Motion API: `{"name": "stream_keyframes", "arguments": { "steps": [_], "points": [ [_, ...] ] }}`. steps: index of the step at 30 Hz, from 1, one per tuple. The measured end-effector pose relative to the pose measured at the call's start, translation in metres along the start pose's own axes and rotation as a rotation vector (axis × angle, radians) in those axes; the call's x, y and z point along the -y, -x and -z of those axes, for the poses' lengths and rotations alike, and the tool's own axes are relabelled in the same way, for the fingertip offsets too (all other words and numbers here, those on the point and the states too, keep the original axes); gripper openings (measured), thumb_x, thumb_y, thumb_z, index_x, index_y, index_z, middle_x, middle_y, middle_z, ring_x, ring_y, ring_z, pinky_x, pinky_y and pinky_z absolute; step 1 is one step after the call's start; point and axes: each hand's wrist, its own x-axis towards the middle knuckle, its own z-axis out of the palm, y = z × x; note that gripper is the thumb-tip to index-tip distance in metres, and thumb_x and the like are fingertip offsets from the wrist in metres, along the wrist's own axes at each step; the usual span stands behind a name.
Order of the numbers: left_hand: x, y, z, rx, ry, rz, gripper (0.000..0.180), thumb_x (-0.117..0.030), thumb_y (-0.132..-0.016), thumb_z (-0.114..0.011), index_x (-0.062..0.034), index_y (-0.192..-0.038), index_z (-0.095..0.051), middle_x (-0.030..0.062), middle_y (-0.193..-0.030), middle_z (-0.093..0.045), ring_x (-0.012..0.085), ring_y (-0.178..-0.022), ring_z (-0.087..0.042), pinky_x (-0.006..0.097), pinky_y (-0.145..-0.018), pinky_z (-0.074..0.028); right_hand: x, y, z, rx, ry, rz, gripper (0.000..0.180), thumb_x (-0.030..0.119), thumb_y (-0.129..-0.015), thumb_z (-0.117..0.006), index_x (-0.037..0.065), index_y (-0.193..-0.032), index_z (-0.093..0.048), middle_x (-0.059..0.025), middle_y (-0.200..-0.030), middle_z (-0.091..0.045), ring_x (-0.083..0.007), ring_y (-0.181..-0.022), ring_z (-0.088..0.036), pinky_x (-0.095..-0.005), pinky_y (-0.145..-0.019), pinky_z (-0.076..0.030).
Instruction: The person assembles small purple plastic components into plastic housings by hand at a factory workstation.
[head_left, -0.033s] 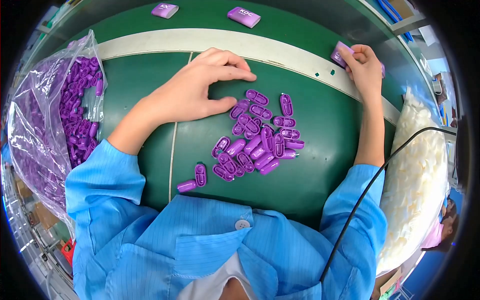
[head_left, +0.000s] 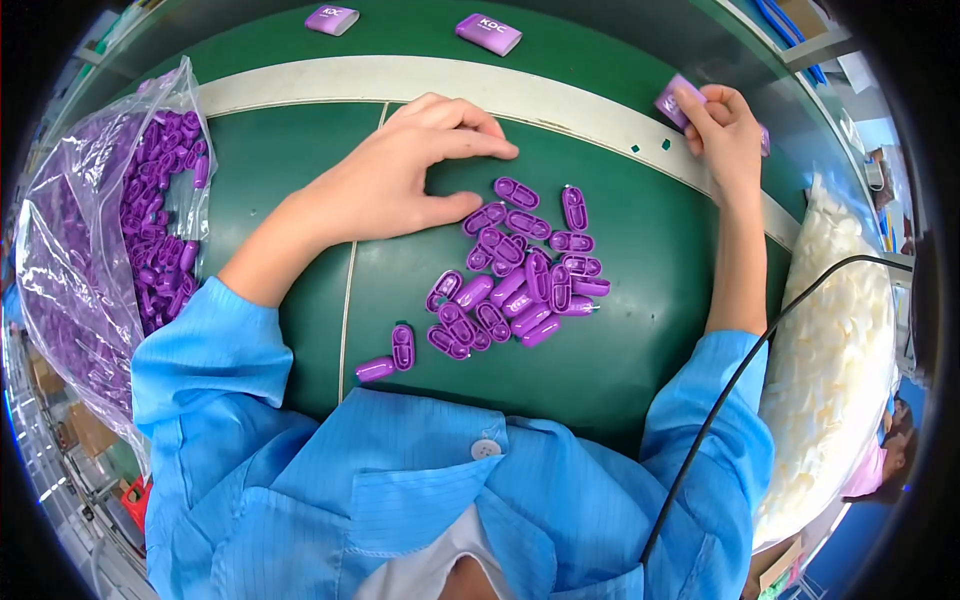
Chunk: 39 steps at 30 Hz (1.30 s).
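Note:
A loose pile of small purple plastic oval parts (head_left: 520, 270) lies on the green belt (head_left: 640, 230) in front of me. Two more purple parts (head_left: 390, 355) sit apart near my chest. My left hand (head_left: 400, 180) rests arched on the belt just left of the pile, its thumb tip nearly touching the nearest part, with nothing in it. Stretched to the far right, my right hand (head_left: 725, 135) pinches a small purple packet (head_left: 675, 100) at the belt's pale edge strip.
A clear plastic bag full of purple parts (head_left: 110, 230) lies at my left. A bag of white pieces (head_left: 830, 350) sits at my right, with a black cable (head_left: 740, 370) across it. Two purple packets (head_left: 332, 18) (head_left: 488, 32) lie on the far side.

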Motion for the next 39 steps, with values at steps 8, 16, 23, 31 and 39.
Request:
{"name": "stream_keyframes", "arguments": {
  "steps": [8,16,23,31,39],
  "points": [
    [0.009,-0.024,-0.013,-0.085,-0.021,-0.113,0.029,-0.008,-0.071,-0.071,-0.007,-0.099,-0.062,0.0033,-0.095,-0.059,0.0195,-0.093,-0.054,0.03,-0.084,-0.043,0.043,0.045,-0.056,0.636,-0.644,-0.19,0.03,0.011,-0.084,-0.062,-0.004,-0.109,-0.054,-0.0077,-0.089,-0.062,-0.0099,-0.073,-0.062,-0.0191,-0.068,-0.052],
    [0.012,-0.041,-0.013,-0.174,0.801,0.276,0.023,-0.01,-0.081,-0.066,0.0005,-0.101,-0.061,0.004,-0.09,-0.063,0.0094,-0.083,-0.06,0.023,-0.077,-0.047,0.042,0.051,-0.066,0.588,-0.746,-0.192,0.03,0.012,-0.086,-0.059,-0.004,-0.11,-0.05,-0.0104,-0.097,-0.061,-0.0141,-0.083,-0.062,-0.0227,-0.077,-0.052],
    [0.008,-0.034,-0.021,-0.283,0.76,0.271,0.026,-0.008,-0.082,-0.064,0.0013,-0.106,-0.059,0.006,-0.097,-0.062,0.0112,-0.087,-0.06,0.024,-0.078,-0.049,0.035,0.053,-0.069,0.499,-0.792,-0.17,0.03,0.011,-0.087,-0.059,-0.003,-0.112,-0.049,-0.0108,-0.098,-0.061,-0.0148,-0.084,-0.062,-0.0223,-0.077,-0.052],
    [-0.001,-0.032,-0.019,-0.354,0.102,-0.032,0.025,-0.004,-0.08,-0.064,-0.0001,-0.105,-0.062,0.007,-0.091,-0.062,0.0121,-0.079,-0.061,0.023,-0.069,-0.051,0.033,0.051,-0.07,0.498,-0.763,-0.139,0.031,0.009,-0.085,-0.061,-0.003,-0.111,-0.05,-0.0114,-0.098,-0.062,-0.0149,-0.083,-0.063,-0.0227,-0.076,-0.052],
    [0.013,-0.034,-0.019,-0.35,0.654,0.308,0.028,-0.011,-0.085,-0.062,0.0031,-0.109,-0.06,0.0067,-0.091,-0.064,0.011,-0.08,-0.06,0.023,-0.072,-0.049,0.039,0.056,-0.07,0.382,-0.601,-0.054,0.03,0.008,-0.083,-0.063,-0.004,-0.109,-0.053,-0.0094,-0.092,-0.063,-0.012,-0.078,-0.061,-0.0214,-0.072,-0.051]
  ]
}}
